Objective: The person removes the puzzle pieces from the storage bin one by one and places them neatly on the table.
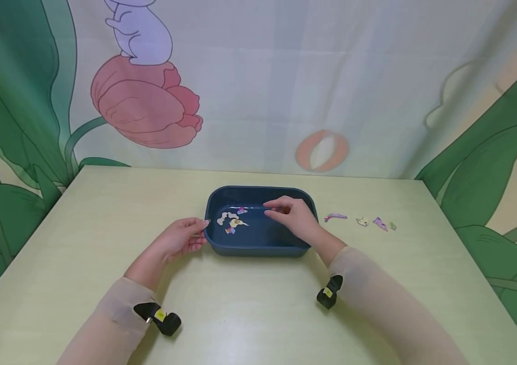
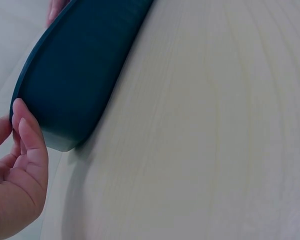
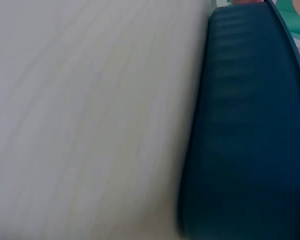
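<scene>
A dark blue rectangular tray (image 1: 258, 251) stands on the table in front of me. My left hand (image 1: 184, 237) grips its left end, thumb over the rim and fingers against the outer wall; the left wrist view shows this hand (image 2: 20, 170) at the tray's corner. Over the tray's right half is my right hand (image 1: 292, 215), thumb and index finger close together around a small reddish cut-out piece (image 1: 277, 209), mostly hidden by the fingers. Several small flat printed cut-outs (image 1: 235, 222) lie inside the tray at the left. The right wrist view shows the tray's outer wall (image 3: 250, 125).
On the table right of the tray lie a long purple cut-out (image 1: 336, 217), a whitish one (image 1: 362, 221), a purple one (image 1: 380, 223) and a small green one (image 1: 393, 225). A printed curtain (image 1: 249, 91) hangs behind the pale wood-grain table (image 1: 240, 314).
</scene>
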Demonstrator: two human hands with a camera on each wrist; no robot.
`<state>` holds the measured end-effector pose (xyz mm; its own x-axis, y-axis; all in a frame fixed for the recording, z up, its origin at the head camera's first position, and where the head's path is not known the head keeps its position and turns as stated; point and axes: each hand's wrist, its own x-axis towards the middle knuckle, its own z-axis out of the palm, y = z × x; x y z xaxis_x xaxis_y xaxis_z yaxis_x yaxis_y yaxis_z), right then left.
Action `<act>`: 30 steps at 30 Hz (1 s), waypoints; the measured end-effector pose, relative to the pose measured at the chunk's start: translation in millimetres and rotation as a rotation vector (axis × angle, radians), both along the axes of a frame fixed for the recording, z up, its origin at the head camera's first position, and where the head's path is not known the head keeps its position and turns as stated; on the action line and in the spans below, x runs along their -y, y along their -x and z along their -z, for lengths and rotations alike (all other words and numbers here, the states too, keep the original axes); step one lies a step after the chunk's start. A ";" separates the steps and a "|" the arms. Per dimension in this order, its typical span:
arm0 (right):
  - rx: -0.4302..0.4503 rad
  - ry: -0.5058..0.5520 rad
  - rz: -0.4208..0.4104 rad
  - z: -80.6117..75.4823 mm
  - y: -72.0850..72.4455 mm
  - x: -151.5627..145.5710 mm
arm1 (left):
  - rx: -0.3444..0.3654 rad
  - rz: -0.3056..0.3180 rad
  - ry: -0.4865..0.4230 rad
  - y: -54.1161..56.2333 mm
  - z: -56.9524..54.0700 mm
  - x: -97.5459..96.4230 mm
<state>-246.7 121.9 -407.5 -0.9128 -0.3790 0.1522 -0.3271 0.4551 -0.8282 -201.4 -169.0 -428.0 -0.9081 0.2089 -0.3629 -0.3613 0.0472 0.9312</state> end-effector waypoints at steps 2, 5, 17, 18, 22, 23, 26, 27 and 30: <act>0.002 -0.012 -0.006 1.6 1.2 6.2 | -0.005 0.006 0.000 0.4 0.7 -0.2; 0.008 -0.017 -0.016 2.1 4.8 16.3 | -0.006 0.007 -0.004 0.8 1.3 -0.1; 0.060 0.009 -0.061 0.1 19.6 49.1 | -0.008 0.010 -0.023 -0.3 4.1 -0.2; 0.067 0.005 -0.055 1.1 19.8 49.4 | -0.011 0.014 -0.023 -0.3 4.1 -0.5; 0.093 -0.028 -0.054 6.6 20.5 50.8 | -0.017 0.018 -0.026 -0.4 3.9 -1.0; 0.098 -0.045 -0.068 8.1 20.7 51.6 | -0.013 0.012 -0.027 -0.1 3.8 -1.2; 0.088 -0.109 -0.150 13.0 21.8 55.3 | -0.014 0.013 -0.028 -0.3 3.1 -0.2; 0.085 -0.129 -0.183 14.8 22.0 56.7 | -0.015 0.014 -0.030 -0.3 3.0 0.2; 0.072 -0.185 -0.287 20.6 23.0 61.7 | -0.025 0.016 -0.035 -1.4 2.6 1.9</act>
<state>-269.6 60.2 -428.1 -0.7709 -0.6369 -0.0037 -0.4073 0.4975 -0.7659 -200.0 -170.8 -430.6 -0.9130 0.2361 -0.3326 -0.3375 0.0203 0.9411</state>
